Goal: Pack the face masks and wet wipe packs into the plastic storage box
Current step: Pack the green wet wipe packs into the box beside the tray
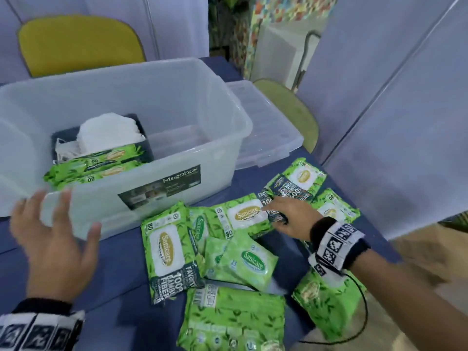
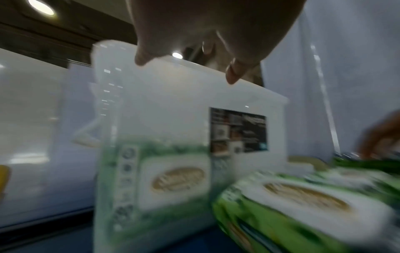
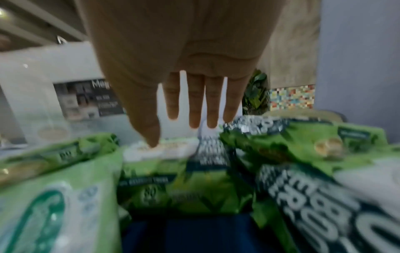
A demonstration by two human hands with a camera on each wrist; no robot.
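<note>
Lying loose on the blue table (image 1: 121,264) beside the plastic storage box (image 1: 177,102), the Sanicare wipe packs (image 1: 167,249) are waiting; two packs and white face masks (image 1: 109,134) are sitting inside. I am resting my right hand (image 1: 291,216), fingers straight, on one pack (image 1: 243,216), while my left hand (image 1: 53,239) is hovering spread and empty.

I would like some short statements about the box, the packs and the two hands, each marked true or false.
1. The storage box already holds face masks. True.
2. The left hand grips a wet wipe pack. False: it is open and holds nothing.
3. The right hand reaches over the wet wipe packs on the table. True.
4. The box lid is on the box. False: it lies beside the box.
</note>
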